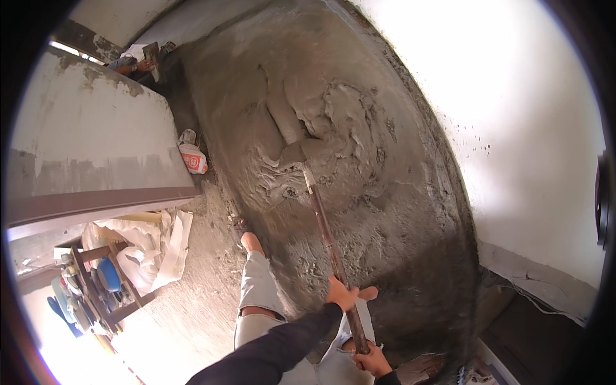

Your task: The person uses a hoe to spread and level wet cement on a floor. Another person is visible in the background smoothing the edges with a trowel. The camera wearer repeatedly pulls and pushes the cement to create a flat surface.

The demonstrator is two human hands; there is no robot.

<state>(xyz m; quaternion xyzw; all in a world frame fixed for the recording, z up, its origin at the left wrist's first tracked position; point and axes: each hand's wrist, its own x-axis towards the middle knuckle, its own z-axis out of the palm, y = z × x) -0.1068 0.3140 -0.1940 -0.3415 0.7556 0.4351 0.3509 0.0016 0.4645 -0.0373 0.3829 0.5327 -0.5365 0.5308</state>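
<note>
A long-handled hoe (326,234) slants away from my body, its wooden shaft worn and brown. The hoe's head lies in wet grey mortar (353,128), partly coated and sunk in it, so the blade's full shape is hidden. My left hand (342,293) is wrapped round the shaft at its lower middle. Closer to my body, my right hand (374,360) grips the shaft near its end. Around the blade the mortar is heaped and ridged; farther off it lies smoother.
Past the low wall (102,122) at the far left, another person's hand (144,65) holds a flat trowel (153,61). A crumpled white-and-red bag (192,157) lies by the wall's end. A wooden rack (106,282) with items stands at left. A white wall (513,128) bounds the right.
</note>
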